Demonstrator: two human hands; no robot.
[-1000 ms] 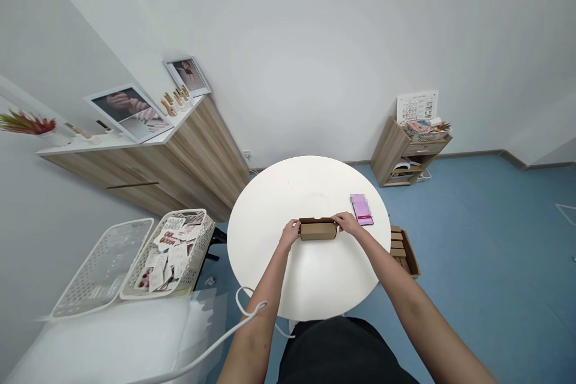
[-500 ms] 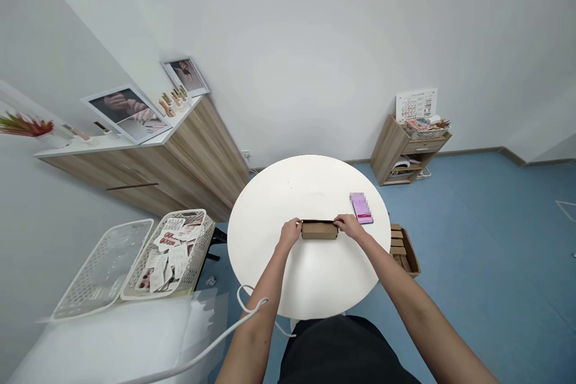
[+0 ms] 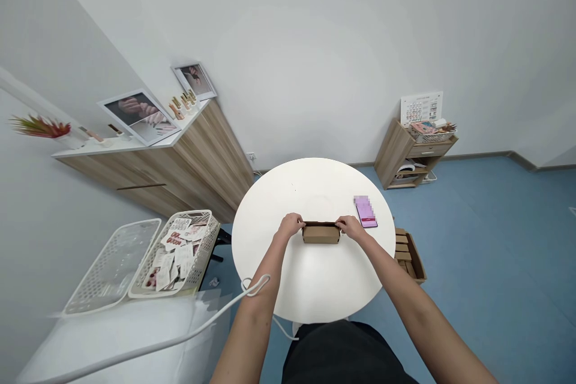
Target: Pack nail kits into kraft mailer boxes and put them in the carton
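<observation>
A small brown cardboard box (image 3: 321, 234) sits on the round white table (image 3: 310, 294) in front of me, its long side facing me and a dark gap along its upper edge. My left hand (image 3: 292, 224) pinches the box's upper left corner. At the opposite end, my right hand (image 3: 350, 226) grips the upper right corner with fingers pressed together. A phone with a purple screen (image 3: 366, 211) lies just beyond my right hand, apart from it.
Left of the table stand white plastic baskets, one holding packets (image 3: 171, 258). A white cable (image 3: 225, 315) passes by my left forearm. Below the table's right edge is a carton of brown boxes (image 3: 411, 255). Wooden cabinets (image 3: 211, 162) line the left wall.
My left hand has shifted slightly up along the left end of the box. Both hands stay at its ends. The whole view has moved a little.
</observation>
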